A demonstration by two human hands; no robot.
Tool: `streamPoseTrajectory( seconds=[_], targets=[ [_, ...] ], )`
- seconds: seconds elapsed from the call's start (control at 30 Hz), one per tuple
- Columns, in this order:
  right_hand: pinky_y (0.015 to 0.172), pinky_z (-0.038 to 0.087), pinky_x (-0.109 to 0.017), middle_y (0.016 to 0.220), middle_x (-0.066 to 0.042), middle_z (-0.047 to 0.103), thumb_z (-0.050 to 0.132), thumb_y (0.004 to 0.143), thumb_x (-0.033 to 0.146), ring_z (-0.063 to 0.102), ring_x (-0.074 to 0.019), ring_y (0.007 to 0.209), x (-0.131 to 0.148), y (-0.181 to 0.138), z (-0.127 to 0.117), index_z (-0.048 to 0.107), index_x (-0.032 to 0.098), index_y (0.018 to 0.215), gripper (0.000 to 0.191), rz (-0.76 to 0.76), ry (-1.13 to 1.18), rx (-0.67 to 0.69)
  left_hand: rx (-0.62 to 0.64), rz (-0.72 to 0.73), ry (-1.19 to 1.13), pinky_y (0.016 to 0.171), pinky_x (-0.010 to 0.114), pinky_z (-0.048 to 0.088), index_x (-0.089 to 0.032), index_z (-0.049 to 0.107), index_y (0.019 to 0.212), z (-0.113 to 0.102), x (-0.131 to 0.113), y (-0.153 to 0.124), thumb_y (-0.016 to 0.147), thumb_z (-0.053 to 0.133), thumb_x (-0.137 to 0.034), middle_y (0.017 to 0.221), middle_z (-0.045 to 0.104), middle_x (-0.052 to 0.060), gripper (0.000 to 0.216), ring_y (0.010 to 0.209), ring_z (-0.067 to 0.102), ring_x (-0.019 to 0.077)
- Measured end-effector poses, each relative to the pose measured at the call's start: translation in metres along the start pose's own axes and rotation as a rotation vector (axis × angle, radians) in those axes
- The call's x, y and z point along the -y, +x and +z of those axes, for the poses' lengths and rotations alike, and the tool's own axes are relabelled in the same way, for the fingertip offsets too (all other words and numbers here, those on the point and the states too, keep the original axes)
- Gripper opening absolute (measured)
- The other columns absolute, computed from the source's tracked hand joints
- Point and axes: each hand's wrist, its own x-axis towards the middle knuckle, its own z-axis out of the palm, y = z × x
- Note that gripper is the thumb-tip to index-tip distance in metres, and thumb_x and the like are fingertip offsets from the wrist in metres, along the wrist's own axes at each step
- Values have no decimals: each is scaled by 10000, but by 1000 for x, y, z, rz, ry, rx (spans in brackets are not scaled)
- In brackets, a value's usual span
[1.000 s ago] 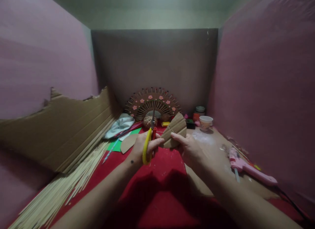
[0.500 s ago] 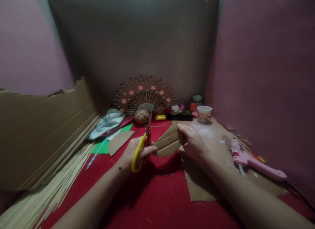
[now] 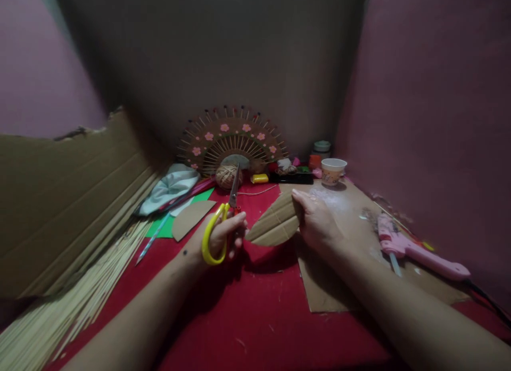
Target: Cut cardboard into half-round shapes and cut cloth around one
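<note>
My left hand [image 3: 221, 235] is closed through the yellow handles of a pair of scissors [image 3: 219, 225], whose blades point up and away, closed together. My right hand [image 3: 317, 219] grips a leaf-shaped piece of corrugated cardboard [image 3: 273, 223] by its right end, holding it a little above the red cloth [image 3: 247, 318]. The cardboard's pointed left tip sits just right of my left hand's fingers, apart from the blades.
A torn cardboard sheet [image 3: 59, 195] and a pile of thin bamboo sticks [image 3: 67, 302] lie at left. A stick fan with pink flowers [image 3: 231, 142], a twine ball [image 3: 226, 175], a paper cup [image 3: 332, 170] and jar stand at the back. A pink glue gun [image 3: 415, 251] lies on flat cardboard [image 3: 339, 286] at right.
The view has tilted down. Both hands have lowered; the cardboard piece has turned from upright to nearly level, and the scissors have drawn left, away from it.
</note>
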Motion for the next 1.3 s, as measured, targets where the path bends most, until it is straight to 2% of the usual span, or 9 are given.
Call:
streamPoseTrajectory(
  seconds=[0.37, 0.53, 0.7, 0.83, 0.93, 1.0, 1.1, 1.2, 1.3],
  targets=[
    [604, 358, -274, 599, 33, 541, 593, 702, 324, 450, -136, 612, -14, 5, -7, 562, 201, 577, 178, -75, -61, -102, 123, 15, 53, 269, 187, 312, -138, 542, 583, -6, 1, -2, 729, 630, -406, 400, 522, -24, 317, 279, 460, 92],
    [571, 356, -262, 584, 53, 514, 636, 660, 315, 424, -113, 582, -19, 8, -6, 539, 182, 628, 168, -28, 48, -177, 76, -110, -116, 256, 190, 341, -153, 542, 706, -3, 0, 2, 743, 538, -567, 450, 577, -9, 416, 262, 449, 87],
    [558, 363, -251, 587, 53, 511, 654, 641, 299, 432, -107, 578, -21, 8, -6, 525, 180, 646, 176, -12, 91, -194, 67, -150, -110, 258, 190, 348, -151, 538, 695, -1, -2, 2, 783, 490, -552, 493, 611, 18, 413, 273, 456, 82],
    [561, 381, -253, 597, 51, 515, 657, 642, 303, 446, -111, 578, -21, 10, -7, 530, 185, 663, 174, 10, 113, -183, 55, -84, -43, 264, 193, 335, -148, 556, 698, 0, -3, -2, 754, 550, -521, 487, 601, 6, 377, 282, 459, 85],
    [586, 410, -259, 624, 43, 541, 661, 652, 308, 479, -119, 601, -21, 10, -6, 552, 185, 682, 168, 36, 153, -179, 107, 15, 81, 275, 194, 321, -128, 581, 634, -1, -1, -4, 714, 632, -406, 419, 533, -18, 293, 288, 459, 91],
    [611, 431, -268, 669, 28, 580, 661, 664, 308, 517, -131, 631, -18, 6, -3, 577, 185, 713, 158, 81, 223, -124, 86, 50, 108, 280, 187, 313, -127, 576, 610, 0, 0, -3, 705, 643, -353, 403, 502, -32, 254, 291, 454, 84],
    [646, 460, -292, 747, -7, 642, 661, 674, 281, 576, -155, 677, -16, -7, 6, 619, 176, 783, 156, 186, 312, 98, -18, 62, 15, 282, 185, 330, -140, 555, 639, 6, 3, -3, 707, 633, -343, 442, 522, -43, 228, 291, 446, 73],
    [644, 485, -308, 741, -34, 674, 692, 651, 238, 609, -161, 645, -18, -23, 15, 654, 143, 799, 180, 306, 253, 268, -61, 85, -44, 285, 192, 360, -139, 555, 694, 13, 3, -4, 695, 648, -345, 481, 552, -40, 227, 309, 461, 77],
    [629, 504, -311, 685, -40, 689, 714, 630, 245, 632, -163, 608, -21, -30, 17, 671, 130, 754, 175, 366, 209, 263, -76, 100, -59, 296, 199, 401, -137, 561, 748, 15, 0, -7, 695, 647, -351, 565, 617, -6, 236, 360, 507, 92]
  ],
)
